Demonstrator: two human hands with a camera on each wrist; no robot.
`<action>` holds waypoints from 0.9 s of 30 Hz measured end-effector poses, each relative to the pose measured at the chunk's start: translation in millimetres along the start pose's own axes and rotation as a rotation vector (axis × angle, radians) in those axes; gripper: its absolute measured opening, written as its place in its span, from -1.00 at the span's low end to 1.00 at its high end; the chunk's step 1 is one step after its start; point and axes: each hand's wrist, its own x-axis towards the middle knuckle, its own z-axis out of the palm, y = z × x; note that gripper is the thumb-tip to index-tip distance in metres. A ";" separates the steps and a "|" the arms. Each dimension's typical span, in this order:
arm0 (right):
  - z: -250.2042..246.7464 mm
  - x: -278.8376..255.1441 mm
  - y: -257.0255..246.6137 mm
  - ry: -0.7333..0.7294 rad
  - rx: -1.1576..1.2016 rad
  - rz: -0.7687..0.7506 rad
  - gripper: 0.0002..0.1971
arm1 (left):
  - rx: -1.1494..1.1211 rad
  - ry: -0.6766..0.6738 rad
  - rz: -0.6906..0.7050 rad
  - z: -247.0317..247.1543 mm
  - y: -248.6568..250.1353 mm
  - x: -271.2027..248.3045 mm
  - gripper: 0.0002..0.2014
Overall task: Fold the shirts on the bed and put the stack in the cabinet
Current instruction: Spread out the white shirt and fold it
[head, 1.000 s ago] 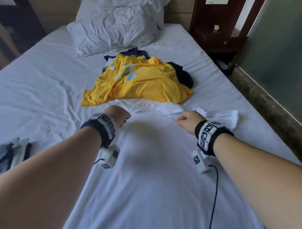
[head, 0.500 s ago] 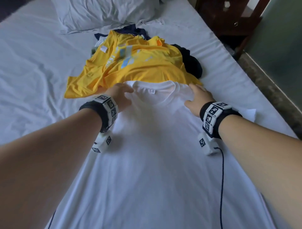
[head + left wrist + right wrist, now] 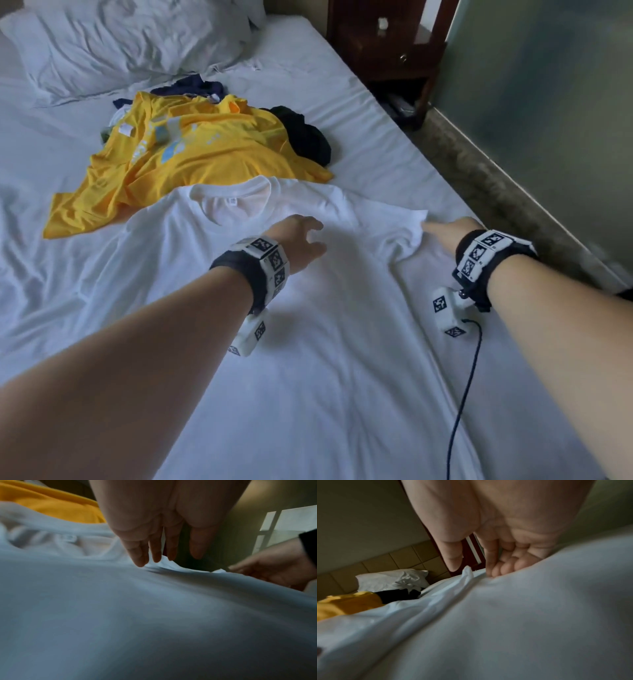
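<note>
A white T-shirt [image 3: 308, 342] lies spread face up on the bed, its collar [image 3: 233, 202] toward the pillows. My left hand [image 3: 308, 236] hovers low over the shirt's right shoulder. In the left wrist view its straight fingertips [image 3: 140, 561] touch the cloth [image 3: 120, 615]. My right hand [image 3: 442, 228] is at the outer edge of the crumpled right sleeve [image 3: 407, 233]. In the right wrist view the sleeve's tip [image 3: 467, 573] stands between thumb and forefinger, which are apart. A yellow shirt [image 3: 205, 154] lies crumpled beyond the collar, on dark clothes [image 3: 308, 137].
White pillows [image 3: 120, 44] sit at the head of the bed [image 3: 376, 137]. A dark wooden nightstand [image 3: 387, 44] stands at the far right, past the mattress edge, beside a grey-green wall. A black cable [image 3: 469, 377] trails from my right wrist over the sheet.
The white shirt's top was pulled up to the yellow shirt and laid flat. Both hands then left the collar area and slid right, the left to the right shoulder, the right out to the sleeve.
</note>
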 end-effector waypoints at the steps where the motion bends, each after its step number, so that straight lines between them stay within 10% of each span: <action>1: 2.1 0.3 -2.0 -0.016 0.043 -0.012 -0.26 | 0.007 -0.038 0.009 9.5 12.1 5.5 -0.42; 8: 13.4 10.2 -30.3 -0.093 0.129 -0.132 -0.71 | 0.197 -0.206 -0.041 56.7 42.1 22.0 0.02; 16: 9.8 17.7 -42.4 -0.034 0.171 -0.202 -0.70 | 0.182 -0.306 -0.135 55.4 46.0 25.2 0.02; 19: 10.9 9.4 -30.5 -0.008 -0.319 -0.277 -0.67 | 0.203 -0.320 -0.138 59.4 43.1 27.5 0.06; 27: 15.9 20.9 -36.4 0.103 0.054 -0.308 -0.68 | 0.213 -0.208 -0.105 59.7 45.2 29.8 0.13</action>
